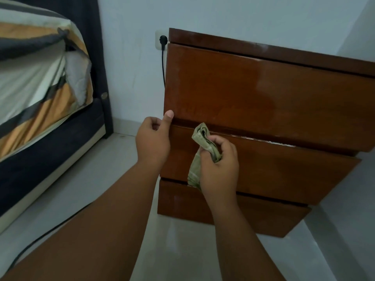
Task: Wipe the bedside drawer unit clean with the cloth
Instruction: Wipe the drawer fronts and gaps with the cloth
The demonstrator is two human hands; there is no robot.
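The bedside drawer unit [263, 94] is glossy brown wood with three drawer fronts, standing against a pale wall. My left hand [153, 138] is at the unit's left edge, fingers curled, thumb pressed on the lower left corner of the top drawer front. My right hand [220, 163] grips a bunched greenish cloth [203, 142] in front of the middle drawer. The cloth's top end touches the gap between the top and middle drawers, and its tail hangs down to the gap above the bottom drawer.
A bed [40, 88] with a striped sheet and dark base stands at the left. A black plug [163, 40] sits in a wall socket behind the unit, its cable hanging down. Another black cable [40, 238] runs across the pale tiled floor [121, 169].
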